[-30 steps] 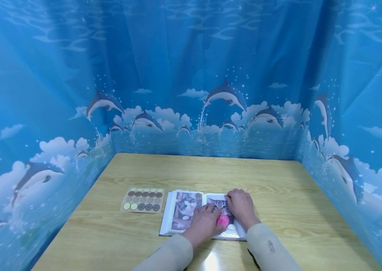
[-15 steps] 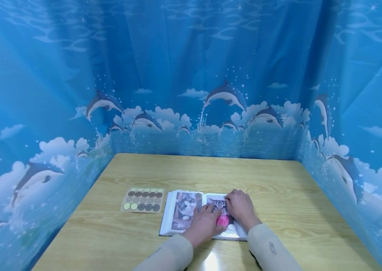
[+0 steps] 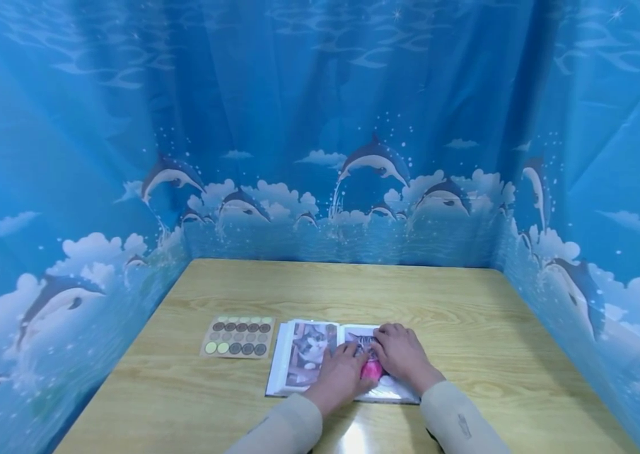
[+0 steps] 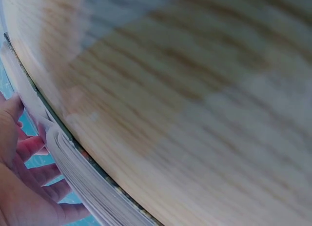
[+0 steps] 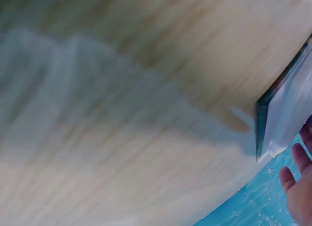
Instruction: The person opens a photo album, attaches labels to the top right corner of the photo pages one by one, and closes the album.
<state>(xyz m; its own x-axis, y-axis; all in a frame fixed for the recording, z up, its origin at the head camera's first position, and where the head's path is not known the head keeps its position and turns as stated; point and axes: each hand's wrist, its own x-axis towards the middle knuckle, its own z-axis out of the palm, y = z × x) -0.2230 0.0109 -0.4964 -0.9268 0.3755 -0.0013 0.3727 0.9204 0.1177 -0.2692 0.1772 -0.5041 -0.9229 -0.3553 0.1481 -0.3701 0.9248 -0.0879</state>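
An open photo album point(image 3: 280, 362) lies on the table, its left page showing a grey-and-white cat photo point(image 3: 309, 347). On the right page is a tabby cat photo with a pink ball point(image 3: 372, 371), partly covered by both hands. My left hand point(image 3: 338, 378) rests across the middle of the album, fingers spread. Over the upper right part of the right page lies my right hand point(image 3: 401, 354), its fingers extended. From the left wrist, the stacked page edges point(image 4: 83, 172) show beside my fingers; the right wrist view catches the album's corner point(image 5: 273, 113) and some fingertips.
Left of the album lies a sheet of round stickers point(image 3: 238, 337) in rows of pale and dark circles. The wooden table point(image 3: 495, 353) is enclosed at the back and sides by a blue dolphin-print curtain point(image 3: 320, 126).
My right hand has shifted slightly down the right page and lies flatter, where before its fingers were bent near the photo's upper edge. My left hand keeps its place.
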